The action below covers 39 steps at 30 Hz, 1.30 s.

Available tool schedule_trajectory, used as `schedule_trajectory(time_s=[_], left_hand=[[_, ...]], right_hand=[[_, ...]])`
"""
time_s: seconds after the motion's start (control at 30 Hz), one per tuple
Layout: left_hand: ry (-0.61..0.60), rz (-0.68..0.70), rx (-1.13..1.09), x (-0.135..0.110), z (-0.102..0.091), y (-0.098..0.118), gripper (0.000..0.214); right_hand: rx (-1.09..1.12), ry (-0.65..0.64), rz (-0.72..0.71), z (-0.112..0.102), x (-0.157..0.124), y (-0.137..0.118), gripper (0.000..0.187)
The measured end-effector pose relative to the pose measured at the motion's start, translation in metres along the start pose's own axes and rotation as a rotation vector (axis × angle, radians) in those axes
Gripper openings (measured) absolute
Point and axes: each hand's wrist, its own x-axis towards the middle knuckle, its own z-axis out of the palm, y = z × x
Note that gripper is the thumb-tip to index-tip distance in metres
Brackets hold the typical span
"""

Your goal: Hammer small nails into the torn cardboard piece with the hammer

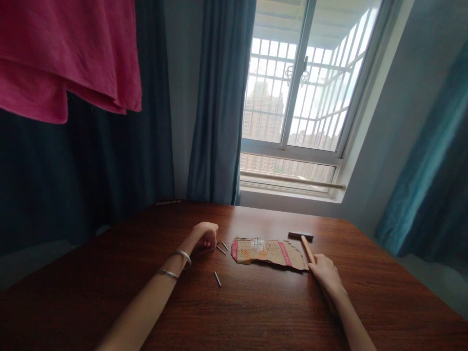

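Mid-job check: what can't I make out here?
Head view:
Anything inside the left hand: hidden by its curl.
Lower end of the hammer: hidden by the right hand.
Fine markings on the cardboard: too small.
Pink cloth, upper part: cut off by the top edge.

The right grip (326, 273) holds a hammer (307, 248), its head toward the desk's (270, 312) far edge; the left grip (207, 235) bends beside metal pins (221, 250).

The left hand (206, 235) bends downward at its wrist (193, 241), the right hand (326, 273) curled closed.
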Motion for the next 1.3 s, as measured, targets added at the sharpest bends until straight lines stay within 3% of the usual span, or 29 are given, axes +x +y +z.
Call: schedule_trajectory(time_s=[0.1,0.5,0.63,0.7,0.77,0.87,0.97,1.13,1.3], left_hand=[[-0.113,-0.087,0.060,0.001,0.002,0.005,0.016],[-0.092,-0.071,-0.009,0.003,-0.006,-0.005,0.011],[0.007,0.019,-0.094,-0.008,-0.016,-0.001,0.011],[0.036,0.160,-0.216,-0.015,-0.019,0.009,0.014],[0.034,0.325,-0.377,-0.022,-0.016,0.026,0.019],[0.005,0.519,-0.569,-0.030,0.004,0.061,0.027],[-0.045,0.653,-0.694,-0.029,0.037,0.096,0.032],[-0.104,0.704,-0.798,-0.014,0.085,0.125,0.034],[-0.045,0.724,-0.790,-0.009,0.102,0.129,0.032]], right_hand=[[0.004,0.003,0.004,-0.003,-0.004,-0.003,0.032],[-0.016,-0.026,0.035,-0.013,-0.013,-0.010,0.035],[-0.027,0.221,0.044,-0.020,-0.013,-0.015,0.044],[0.097,0.363,-0.057,-0.023,-0.015,-0.025,0.041],[0.327,0.411,-0.214,-0.022,-0.019,-0.040,0.038],[0.730,0.275,-0.348,-0.015,-0.031,-0.070,0.040],[1.027,0.063,-0.348,-0.005,-0.046,-0.095,0.043],[1.169,-0.010,-0.329,0.001,-0.058,-0.110,0.039],[1.224,-0.016,-0.297,-0.002,-0.059,-0.111,0.035]])
